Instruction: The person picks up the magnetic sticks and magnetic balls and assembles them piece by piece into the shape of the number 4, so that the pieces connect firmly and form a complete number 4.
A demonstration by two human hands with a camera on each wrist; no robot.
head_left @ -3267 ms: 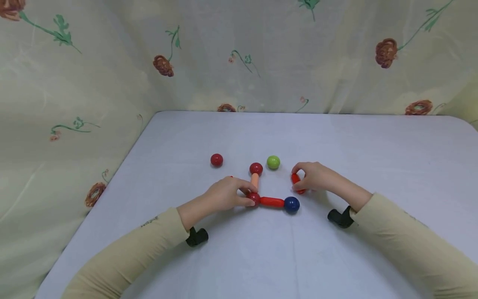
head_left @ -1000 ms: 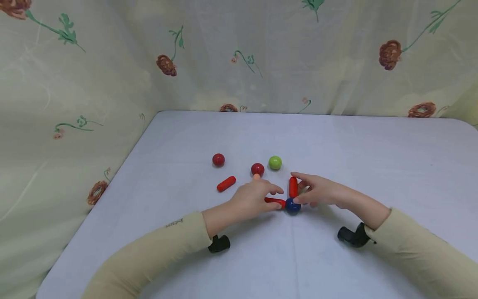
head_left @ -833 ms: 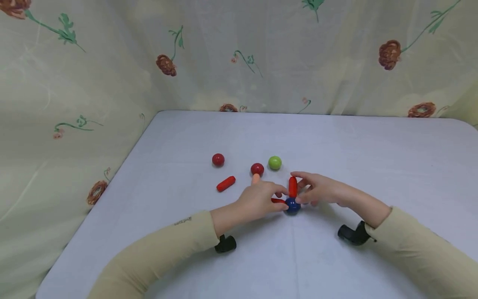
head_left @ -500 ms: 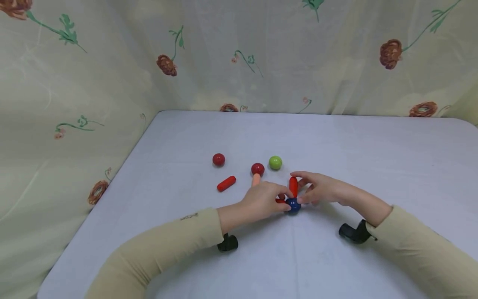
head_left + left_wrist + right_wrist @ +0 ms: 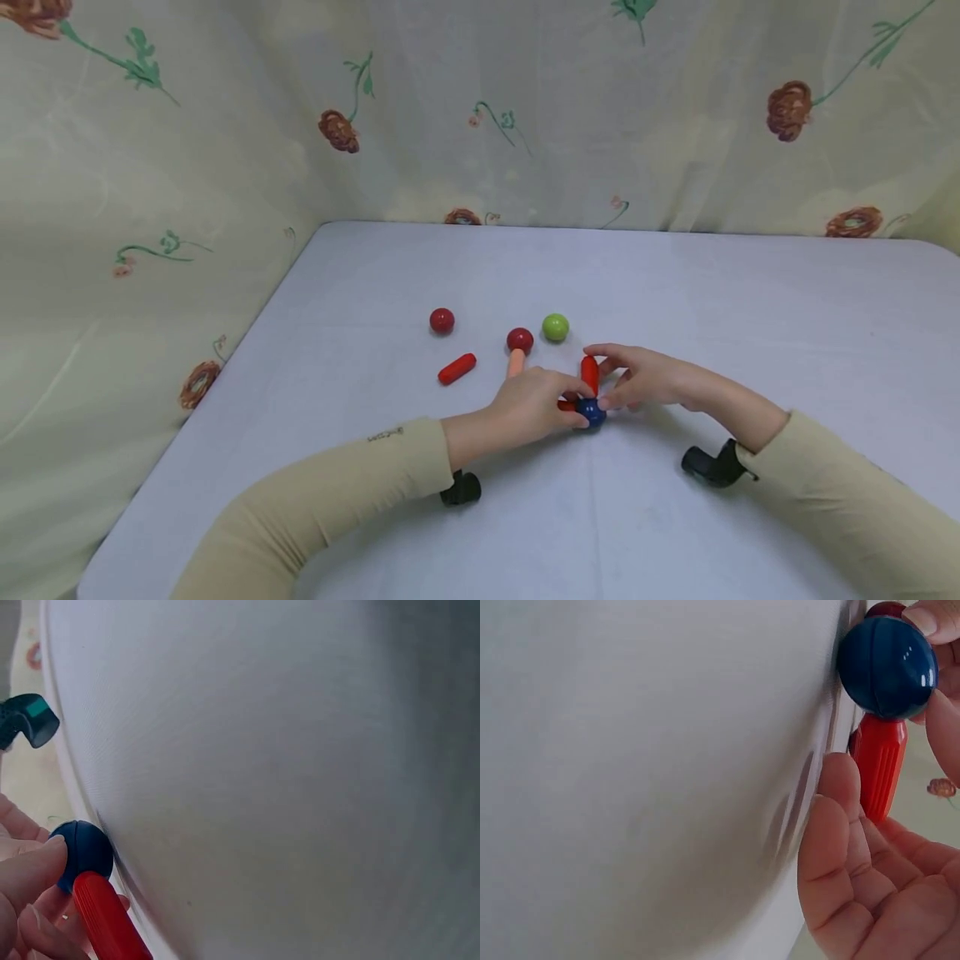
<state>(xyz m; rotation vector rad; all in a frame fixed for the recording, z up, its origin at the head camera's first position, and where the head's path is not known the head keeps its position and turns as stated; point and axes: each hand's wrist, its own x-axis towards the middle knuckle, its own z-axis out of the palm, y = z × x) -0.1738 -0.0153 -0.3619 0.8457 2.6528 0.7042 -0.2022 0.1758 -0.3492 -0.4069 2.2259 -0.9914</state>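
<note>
In the head view my left hand (image 5: 528, 408) pinches a blue ball (image 5: 591, 413) between thumb and index finger. A red toy rod (image 5: 566, 406) runs from that ball back under this hand, which hides the ball at its other end. Beyond the blue ball, a second red rod (image 5: 589, 375) points away and meets it. My right hand (image 5: 645, 380) holds this rod, index finger at its far tip and thumb against the blue ball. The right wrist view shows the rod (image 5: 881, 766) touching the ball (image 5: 889, 667). An orange rod (image 5: 516, 363) ends at a red ball (image 5: 520, 340).
A loose red rod (image 5: 457, 368) lies left of the joined pieces. Behind it sits a loose red ball (image 5: 442, 321), and a green ball (image 5: 555, 327) rests behind the right side. The white-covered table (image 5: 712, 300) ends at a flowered curtain (image 5: 600, 117).
My left hand has moved right, from the corner red ball to the blue ball. My right hand has brought the second red rod leftward and nearer, up against the blue ball.
</note>
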